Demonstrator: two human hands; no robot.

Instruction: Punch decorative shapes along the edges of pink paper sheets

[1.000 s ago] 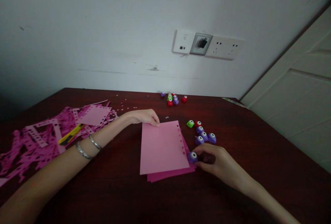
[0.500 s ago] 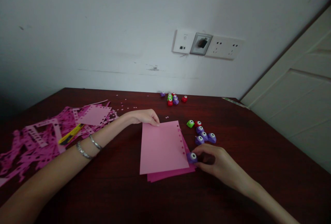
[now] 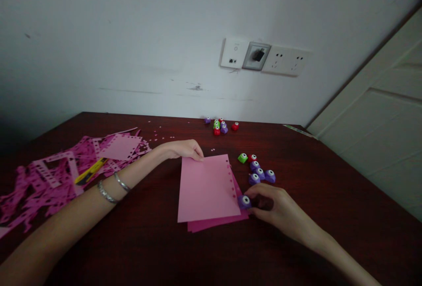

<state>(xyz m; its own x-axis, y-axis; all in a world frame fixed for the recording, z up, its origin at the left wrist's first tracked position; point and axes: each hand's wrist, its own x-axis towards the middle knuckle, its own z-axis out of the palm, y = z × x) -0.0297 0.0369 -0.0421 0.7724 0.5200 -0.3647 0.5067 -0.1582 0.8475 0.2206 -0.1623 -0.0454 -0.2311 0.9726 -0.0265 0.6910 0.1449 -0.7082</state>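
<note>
Paper [image 3: 207,189] is pinched at its far edge by left grip [image 3: 185,148]; right grip [image 3: 278,204] grasps a purple punch [image 3: 244,203]; other punches [image 3: 224,130] stand near the back edge of the desk [image 3: 316,193].

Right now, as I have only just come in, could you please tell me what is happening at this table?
A person's left hand holds a pink sheet by its far edge, over darker pink paper. The right hand grips a small purple punch at the sheet's right edge, where a row of little holes runs. More punches sit just beyond that hand; pink scraps and a yellow cutter lie at the left.
</note>
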